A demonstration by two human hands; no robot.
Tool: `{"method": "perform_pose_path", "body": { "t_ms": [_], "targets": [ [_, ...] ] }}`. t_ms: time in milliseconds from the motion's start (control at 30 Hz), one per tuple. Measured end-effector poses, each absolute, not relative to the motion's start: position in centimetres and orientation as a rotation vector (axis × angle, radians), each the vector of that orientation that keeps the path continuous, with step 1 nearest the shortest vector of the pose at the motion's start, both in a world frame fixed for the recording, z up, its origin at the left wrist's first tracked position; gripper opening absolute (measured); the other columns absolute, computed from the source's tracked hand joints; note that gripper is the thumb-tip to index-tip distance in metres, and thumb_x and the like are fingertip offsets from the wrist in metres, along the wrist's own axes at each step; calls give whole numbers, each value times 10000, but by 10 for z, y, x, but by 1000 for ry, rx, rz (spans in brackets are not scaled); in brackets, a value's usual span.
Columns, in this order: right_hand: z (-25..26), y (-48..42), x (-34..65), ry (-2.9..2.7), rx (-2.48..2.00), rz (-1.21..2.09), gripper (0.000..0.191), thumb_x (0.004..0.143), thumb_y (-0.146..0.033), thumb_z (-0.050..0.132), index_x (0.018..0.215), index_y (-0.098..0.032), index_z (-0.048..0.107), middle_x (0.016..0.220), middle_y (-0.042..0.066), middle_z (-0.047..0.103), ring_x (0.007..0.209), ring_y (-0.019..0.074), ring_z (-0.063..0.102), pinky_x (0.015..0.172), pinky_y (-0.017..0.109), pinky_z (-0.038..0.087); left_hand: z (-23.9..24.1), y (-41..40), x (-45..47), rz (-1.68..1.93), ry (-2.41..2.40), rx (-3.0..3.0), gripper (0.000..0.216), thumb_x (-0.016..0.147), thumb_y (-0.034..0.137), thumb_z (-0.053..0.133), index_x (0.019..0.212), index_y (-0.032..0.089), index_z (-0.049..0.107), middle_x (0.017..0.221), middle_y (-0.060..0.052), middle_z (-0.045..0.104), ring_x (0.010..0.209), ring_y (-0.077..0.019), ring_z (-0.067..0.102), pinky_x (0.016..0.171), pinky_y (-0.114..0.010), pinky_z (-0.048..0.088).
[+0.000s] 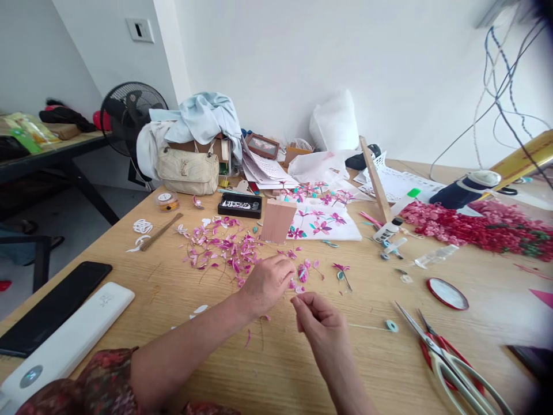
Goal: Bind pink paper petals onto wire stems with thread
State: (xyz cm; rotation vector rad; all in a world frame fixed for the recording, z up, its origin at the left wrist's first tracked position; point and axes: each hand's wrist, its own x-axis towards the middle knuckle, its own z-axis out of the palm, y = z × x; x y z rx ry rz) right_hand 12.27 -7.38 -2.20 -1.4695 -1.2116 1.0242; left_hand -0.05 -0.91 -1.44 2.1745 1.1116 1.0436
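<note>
Pink petal (303, 272), pointed, pinched by left hand (265, 283) fingers, right hand (322, 323) fingers curled shut, wood-grain table (173, 288).

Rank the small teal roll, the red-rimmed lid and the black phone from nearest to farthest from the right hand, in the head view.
1. The small teal roll, just right of the right hand.
2. The red-rimmed lid, farther right.
3. The black phone, far off to the left.

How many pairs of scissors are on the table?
2. A red-handled pair and a cream-handled pair lie overlapping at the front right of the table; others may be hidden farther back.
</note>
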Motion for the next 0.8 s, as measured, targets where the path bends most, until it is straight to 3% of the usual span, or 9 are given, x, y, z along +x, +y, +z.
{"method": "perform_pose_path", "body": {
  "t_ms": [100, 167, 300, 467, 667, 800],
  "targets": [
    [0, -64, 147, -1516, -1470, 601, 182, 707, -334, 589, 606, -184, 608, 441, -44, 441, 420, 80, 345, 421, 216, 263, -6, -10, -3, 863, 866, 2202, 162, 782, 126, 484, 677, 171, 599, 699, -32, 595, 702, -153, 540, 675, -254, 391],
    [10, -52, 162, -1618, -1454, 508, 160, 719, -309, 584, 621, -185, 608, 483, -37, 470, 458, 87, 368, 454, 219, 290, 0, -12, -4, 769, 709, 2042, 130, 765, 136, 512, 679, 165, 605, 676, -19, 590, 684, -137, 535, 674, -246, 392],
    [0, -34, 167, -1593, -1367, 752, 208, 746, -333, 541, 623, -170, 578, 508, -30, 454, 487, 97, 377, 462, 215, 313, 6, -18, -3, 783, 687, 1415, 93, 711, 211, 583, 680, 124, 590, 601, 3, 549, 535, -84, 490, 542, -203, 386],
    [-34, -55, 141, -1539, -1371, 851, 258, 801, -359, 466, 655, -167, 557, 456, -55, 386, 420, 84, 352, 412, 193, 294, -1, -16, 2, 972, 820, 1067, 146, 706, 259, 590, 700, 116, 558, 580, 5, 549, 505, -70, 476, 518, -196, 385],
    [-16, -91, 128, -1851, -1558, 355, 283, 842, -282, 396, 682, -171, 601, 431, -32, 481, 370, 87, 438, 409, 186, 302, -13, -11, 8, 991, 1047, 1827, 117, 754, 142, 518, 661, 141, 588, 653, -15, 578, 635, -118, 519, 626, -242, 415],
    [19, -78, 152, -1949, -1539, 105, 258, 824, -277, 425, 670, -198, 616, 545, 10, 594, 490, 123, 538, 483, 201, 345, -14, -17, 8, 834, 834, 2264, 174, 816, 160, 462, 730, 147, 613, 747, -44, 627, 737, -148, 548, 706, -272, 422]
  ]
}}
